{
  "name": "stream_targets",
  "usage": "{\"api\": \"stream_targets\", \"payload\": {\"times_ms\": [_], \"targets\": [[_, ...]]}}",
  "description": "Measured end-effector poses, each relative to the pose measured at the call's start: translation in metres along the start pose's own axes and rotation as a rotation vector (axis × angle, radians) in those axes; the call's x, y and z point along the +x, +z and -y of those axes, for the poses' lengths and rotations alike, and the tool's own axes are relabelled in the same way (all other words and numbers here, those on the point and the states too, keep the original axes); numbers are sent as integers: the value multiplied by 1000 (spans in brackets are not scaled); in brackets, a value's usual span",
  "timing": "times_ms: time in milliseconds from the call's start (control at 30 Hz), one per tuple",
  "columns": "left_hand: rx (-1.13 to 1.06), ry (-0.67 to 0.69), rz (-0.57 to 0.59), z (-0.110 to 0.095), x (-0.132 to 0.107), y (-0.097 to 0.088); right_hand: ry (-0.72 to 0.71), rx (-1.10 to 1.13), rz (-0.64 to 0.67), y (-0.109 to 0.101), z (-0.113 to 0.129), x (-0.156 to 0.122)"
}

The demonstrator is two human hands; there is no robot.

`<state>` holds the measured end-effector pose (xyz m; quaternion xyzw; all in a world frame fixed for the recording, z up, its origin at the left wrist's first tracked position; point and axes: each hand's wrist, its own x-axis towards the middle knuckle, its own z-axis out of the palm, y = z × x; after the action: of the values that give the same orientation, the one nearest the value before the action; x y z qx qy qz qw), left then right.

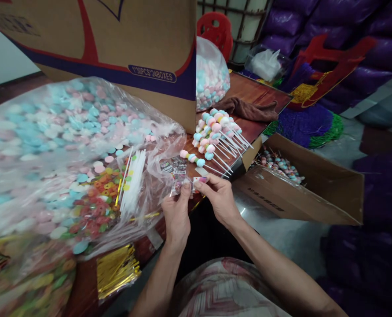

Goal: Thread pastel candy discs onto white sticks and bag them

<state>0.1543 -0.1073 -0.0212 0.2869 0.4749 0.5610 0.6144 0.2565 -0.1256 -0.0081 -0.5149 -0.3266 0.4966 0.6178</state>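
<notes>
My left hand (pixel 177 211) and my right hand (pixel 217 196) both pinch a small clear wrapper (pixel 188 185) between them at the table's front edge. Just beyond lies a heap of candy skewers (pixel 215 134), pastel marshmallows on white sticks. A small stack of printed wrappers (pixel 174 166) sits on the wood by my left fingers. White sticks (pixel 133 182) lie on a big clear bag of pastel marshmallows (pixel 60 145), beside colourful ring gummies (pixel 98 200).
A large cardboard carton (pixel 123 48) stands behind the bag. Another marshmallow bag (pixel 210 77) and a brown cloth (pixel 248 109) lie further back. Gold twist ties (pixel 116 268) sit near the table edge. An open cardboard box (pixel 301 185) with finished skewers stands on the floor at right.
</notes>
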Motion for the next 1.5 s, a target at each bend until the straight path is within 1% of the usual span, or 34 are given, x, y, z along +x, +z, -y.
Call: {"api": "stream_targets", "payload": {"times_ms": [100,200,267,433,567,700,767,900,1000,1067,1133,1233,1300,1433,1500], "targets": [[-43,-1,-10,-4,-3,-2,1,-12,-49,0,-4,2],[-136,21,-73,-14,-1,-3,18,-61,-25,-2,-6,3],[-151,54,-114,-19,1,-4,25,-73,-11,-4,-4,3],[-147,114,-177,-21,9,-5,-31,-65,-9,-3,5,5],[-156,115,-174,-20,10,-6,-37,-83,5,-2,9,7],[-178,14,-115,-20,6,-10,-43,-96,-5,-6,4,8],[-195,-7,-111,-20,6,-13,-56,-112,-1,-9,1,8],[-220,15,-166,-19,9,-13,-73,-156,11,-11,-1,6],[-218,58,-233,-17,11,-9,-73,-170,2,-8,1,4],[-202,88,-249,-16,11,-8,-81,-173,1,-7,2,4],[-184,92,-216,-15,10,-10,-86,-179,1,-8,3,5],[-173,58,-122,-15,7,-13,-88,-186,1,-12,4,7],[-178,47,-104,-16,6,-14,-90,-196,17,-14,5,8],[-254,29,-178,-19,9,-13,-132,-262,43,-15,10,11],[-304,-31,-188,-21,14,-14,-215,-371,-7,-17,11,15]]}}
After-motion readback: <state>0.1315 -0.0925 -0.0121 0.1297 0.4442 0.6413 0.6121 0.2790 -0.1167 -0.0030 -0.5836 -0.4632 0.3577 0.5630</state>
